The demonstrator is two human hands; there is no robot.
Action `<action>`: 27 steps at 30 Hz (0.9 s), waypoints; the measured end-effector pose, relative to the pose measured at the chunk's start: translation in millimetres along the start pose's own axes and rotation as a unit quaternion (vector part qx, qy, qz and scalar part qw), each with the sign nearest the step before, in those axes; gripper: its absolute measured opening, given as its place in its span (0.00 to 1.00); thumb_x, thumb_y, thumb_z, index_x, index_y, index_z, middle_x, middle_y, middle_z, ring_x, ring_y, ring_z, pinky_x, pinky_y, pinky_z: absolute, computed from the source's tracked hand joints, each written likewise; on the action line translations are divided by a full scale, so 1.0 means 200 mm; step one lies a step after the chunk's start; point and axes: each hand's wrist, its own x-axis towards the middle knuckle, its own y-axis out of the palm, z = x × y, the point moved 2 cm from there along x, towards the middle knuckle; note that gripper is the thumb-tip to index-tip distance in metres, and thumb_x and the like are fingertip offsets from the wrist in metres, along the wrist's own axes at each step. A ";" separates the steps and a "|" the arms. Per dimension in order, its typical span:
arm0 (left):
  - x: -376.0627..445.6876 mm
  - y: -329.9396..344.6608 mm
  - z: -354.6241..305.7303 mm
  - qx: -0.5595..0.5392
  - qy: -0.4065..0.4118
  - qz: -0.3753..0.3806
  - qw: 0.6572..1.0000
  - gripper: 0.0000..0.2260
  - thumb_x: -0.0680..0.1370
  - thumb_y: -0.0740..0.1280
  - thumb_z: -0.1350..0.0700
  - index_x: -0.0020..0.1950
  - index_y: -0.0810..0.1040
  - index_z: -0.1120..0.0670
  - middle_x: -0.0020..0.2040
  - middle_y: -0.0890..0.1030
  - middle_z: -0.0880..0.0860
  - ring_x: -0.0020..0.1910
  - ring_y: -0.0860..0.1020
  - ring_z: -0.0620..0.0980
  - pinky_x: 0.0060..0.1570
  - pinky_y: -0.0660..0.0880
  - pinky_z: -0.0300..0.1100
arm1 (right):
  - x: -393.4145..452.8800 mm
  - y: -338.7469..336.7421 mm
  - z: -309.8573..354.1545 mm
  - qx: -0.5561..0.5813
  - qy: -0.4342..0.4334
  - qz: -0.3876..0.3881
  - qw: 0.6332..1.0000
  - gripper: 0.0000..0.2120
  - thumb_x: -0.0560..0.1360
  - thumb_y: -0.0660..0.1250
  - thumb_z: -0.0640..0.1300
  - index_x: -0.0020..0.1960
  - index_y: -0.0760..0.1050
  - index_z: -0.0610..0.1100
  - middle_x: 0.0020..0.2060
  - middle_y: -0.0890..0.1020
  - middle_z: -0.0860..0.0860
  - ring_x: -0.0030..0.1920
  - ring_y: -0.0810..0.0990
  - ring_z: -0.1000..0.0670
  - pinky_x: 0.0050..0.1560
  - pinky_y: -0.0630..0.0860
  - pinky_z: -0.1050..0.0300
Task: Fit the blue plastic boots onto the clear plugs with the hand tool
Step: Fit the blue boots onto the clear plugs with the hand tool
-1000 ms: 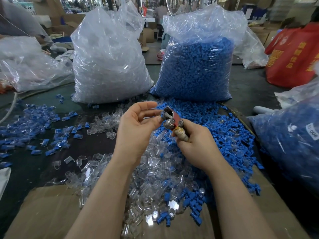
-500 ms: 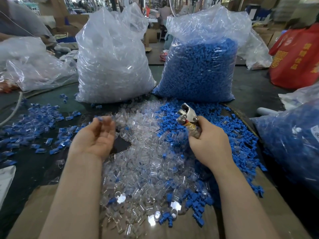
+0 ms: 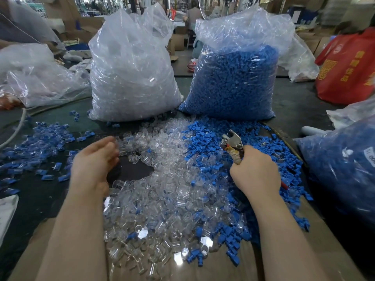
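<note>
Gripped the hand tool [image 3: 232,141] in the right hand [image 3: 256,173] by its wrapped handle, metal head pointing up and away, nothing visible in its nose. Hovered the left hand [image 3: 93,161] with fingers loosely curled and apparently empty, though motion blur left that uncertain. Lay between the two hands: loose clear plugs [image 3: 162,191], heaped on the worktop [image 3: 30,191]. Lay under and beyond the right hand: blue plastic boots [image 3: 205,147], likewise loose. Judged both as very light, small, smooth and prone to skitter or scatter; plugs probably rigid and brittle at thin edges, boots probably softer and springy. Best pinched singly at the sides with fingertips, leaving the mating end free for the tool.
</note>
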 end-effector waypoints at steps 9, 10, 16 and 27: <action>-0.05 0.11 0.07 0.570 0.151 0.043 0.806 0.14 0.78 0.68 0.59 0.62 0.79 0.49 0.61 0.80 0.54 0.59 0.77 0.56 0.56 0.73 0.49 | 0.00 0.01 -0.01 -0.054 0.015 0.017 0.998 0.08 0.74 0.66 0.45 0.46 0.66 0.47 0.36 0.69 0.51 0.35 0.68 0.46 0.34 0.62 0.54; -0.05 0.11 0.06 0.567 0.148 0.032 0.810 0.12 0.77 0.70 0.59 0.59 0.80 0.49 0.58 0.81 0.54 0.57 0.77 0.56 0.55 0.73 0.49 | 0.00 0.01 -0.01 -0.058 0.010 0.015 0.998 0.09 0.74 0.66 0.46 0.47 0.66 0.47 0.37 0.69 0.51 0.36 0.68 0.46 0.33 0.61 0.54; -0.05 0.10 0.05 0.555 0.134 0.025 0.820 0.09 0.76 0.72 0.57 0.55 0.77 0.49 0.49 0.81 0.49 0.49 0.78 0.51 0.47 0.74 0.47 | 0.00 0.03 -0.01 -0.052 -0.004 0.007 0.999 0.08 0.74 0.67 0.46 0.46 0.67 0.47 0.35 0.70 0.51 0.34 0.68 0.46 0.34 0.62 0.54; -0.16 0.26 -0.02 0.100 0.005 0.183 0.978 0.06 0.75 0.70 0.66 0.48 0.82 0.56 0.37 0.84 0.51 0.37 0.83 0.44 0.39 0.80 0.35 | 0.01 0.04 0.00 -0.064 0.000 0.083 0.994 0.09 0.74 0.67 0.47 0.40 0.67 0.49 0.39 0.72 0.50 0.35 0.72 0.46 0.34 0.67 0.55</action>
